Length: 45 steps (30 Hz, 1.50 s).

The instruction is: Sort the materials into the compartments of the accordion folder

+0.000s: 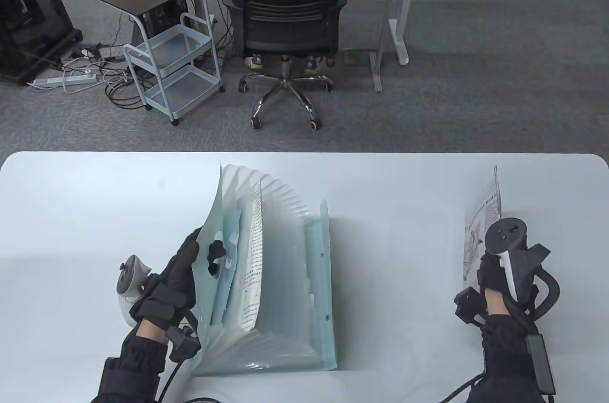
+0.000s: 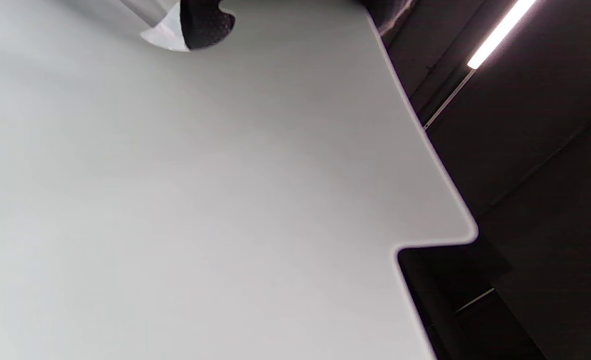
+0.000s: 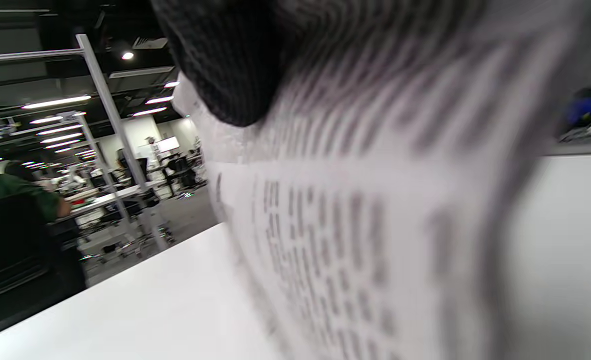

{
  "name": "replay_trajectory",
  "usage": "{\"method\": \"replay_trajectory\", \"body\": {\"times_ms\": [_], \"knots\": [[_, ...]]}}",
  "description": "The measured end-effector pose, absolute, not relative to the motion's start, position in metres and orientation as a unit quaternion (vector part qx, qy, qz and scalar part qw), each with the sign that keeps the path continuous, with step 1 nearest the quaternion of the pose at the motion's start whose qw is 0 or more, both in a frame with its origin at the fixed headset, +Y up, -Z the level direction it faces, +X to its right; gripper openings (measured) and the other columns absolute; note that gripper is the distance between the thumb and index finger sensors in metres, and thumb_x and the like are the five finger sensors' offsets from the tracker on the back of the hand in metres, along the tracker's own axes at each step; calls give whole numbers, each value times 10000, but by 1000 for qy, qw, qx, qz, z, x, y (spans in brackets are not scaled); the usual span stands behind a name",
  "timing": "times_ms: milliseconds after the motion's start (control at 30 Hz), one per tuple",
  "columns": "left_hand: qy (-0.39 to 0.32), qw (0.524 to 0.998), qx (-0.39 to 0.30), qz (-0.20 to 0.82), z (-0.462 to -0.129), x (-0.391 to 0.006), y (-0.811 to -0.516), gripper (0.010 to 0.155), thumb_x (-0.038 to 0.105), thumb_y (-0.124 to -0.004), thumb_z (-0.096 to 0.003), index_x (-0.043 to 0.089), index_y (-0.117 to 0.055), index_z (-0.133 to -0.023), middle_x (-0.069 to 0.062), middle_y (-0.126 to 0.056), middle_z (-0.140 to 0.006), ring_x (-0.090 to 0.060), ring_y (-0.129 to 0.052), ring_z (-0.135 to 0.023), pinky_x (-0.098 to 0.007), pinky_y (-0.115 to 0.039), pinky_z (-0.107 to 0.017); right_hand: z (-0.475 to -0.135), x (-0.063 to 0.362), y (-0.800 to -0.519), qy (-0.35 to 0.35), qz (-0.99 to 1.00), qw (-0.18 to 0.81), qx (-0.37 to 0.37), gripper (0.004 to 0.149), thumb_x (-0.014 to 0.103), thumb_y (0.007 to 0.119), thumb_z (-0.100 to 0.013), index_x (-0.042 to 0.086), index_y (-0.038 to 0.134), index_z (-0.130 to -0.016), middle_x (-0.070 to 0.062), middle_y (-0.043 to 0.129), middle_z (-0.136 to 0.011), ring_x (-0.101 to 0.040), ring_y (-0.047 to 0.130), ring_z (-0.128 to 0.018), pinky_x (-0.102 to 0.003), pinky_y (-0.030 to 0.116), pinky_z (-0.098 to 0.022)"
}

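On the white surface [image 1: 95,203] stands a pale green accordion folder [image 1: 285,279], fanned open, one printed sheet [image 1: 253,260] upright inside a left compartment. Left hand [image 1: 173,281] grips its front cover. Right hand [image 1: 504,274], well apart, pinches another printed page [image 1: 480,227] upright; text too blurred to read.

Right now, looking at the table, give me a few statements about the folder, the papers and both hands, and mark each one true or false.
1. The accordion folder stands fanned open on the table. True.
2. The left hand rests flat on the table, away from the folder. False: it holds the folder's left cover.
3. The right hand holds a printed sheet. True.
4. The folder holds no paper. False: a printed page stands in a compartment.
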<state>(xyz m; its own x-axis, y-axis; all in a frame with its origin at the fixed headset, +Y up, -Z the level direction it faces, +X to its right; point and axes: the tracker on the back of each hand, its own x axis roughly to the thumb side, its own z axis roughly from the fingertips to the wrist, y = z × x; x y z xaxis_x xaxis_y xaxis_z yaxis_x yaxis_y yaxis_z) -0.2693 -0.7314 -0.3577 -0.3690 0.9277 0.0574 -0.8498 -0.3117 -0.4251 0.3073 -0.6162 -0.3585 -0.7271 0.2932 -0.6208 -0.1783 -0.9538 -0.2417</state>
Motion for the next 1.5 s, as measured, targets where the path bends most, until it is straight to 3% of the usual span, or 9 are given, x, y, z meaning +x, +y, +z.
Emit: {"method": "replay_trajectory", "body": {"times_ms": [167, 433, 800, 1033, 1500], "knots": [[-196, 550, -99, 806, -357, -269, -731, 701, 456, -537, -752, 61, -224, -1239, -231, -527, -1147, -552, -131, -1159, -697, -168, -719, -352, 290, -584, -76, 929, 214, -291, 449, 175, 667, -639, 72, 597, -1071, -186, 855, -919, -205, 1067, -572, -342, 914, -402], [-195, 548, -97, 808, -357, -270, -731, 699, 457, -535, -752, 63, -223, -1239, -231, -528, -1146, -552, -131, -1159, -698, -170, -719, -339, 251, -534, -64, 911, 357, -196, 448, 139, 628, -640, 14, 588, -1068, -239, 856, -885, -193, 1081, -535, -316, 934, -372], [-195, 547, -97, 808, -357, -270, -731, 697, 455, -531, -754, 60, -223, -1239, -234, -528, -1147, -554, -132, -1158, -699, -169, -718, -334, 204, -503, -44, 852, 514, -84, 470, 124, 599, -641, -17, 534, -1085, -260, 826, -908, -183, 1081, -531, -302, 939, -369], [-196, 545, -97, 809, -357, -271, -730, 697, 456, -530, -754, 60, -223, -1239, -231, -527, -1147, -554, -132, -1159, -700, -170, -718, -334, 173, -508, -27, 817, 575, -16, 487, 120, 587, -643, -11, 496, -1103, -260, 797, -947, -186, 1077, -534, -303, 939, -372], [-196, 547, -96, 808, -357, -272, -729, 699, 458, -533, -754, 61, -224, -1239, -230, -529, -1146, -556, -132, -1157, -701, -172, -717, -336, 126, -559, 14, 776, 628, 58, 481, 117, 585, -647, -11, 503, -1103, -266, 793, -951, -195, 1073, -537, -310, 935, -374]]}}
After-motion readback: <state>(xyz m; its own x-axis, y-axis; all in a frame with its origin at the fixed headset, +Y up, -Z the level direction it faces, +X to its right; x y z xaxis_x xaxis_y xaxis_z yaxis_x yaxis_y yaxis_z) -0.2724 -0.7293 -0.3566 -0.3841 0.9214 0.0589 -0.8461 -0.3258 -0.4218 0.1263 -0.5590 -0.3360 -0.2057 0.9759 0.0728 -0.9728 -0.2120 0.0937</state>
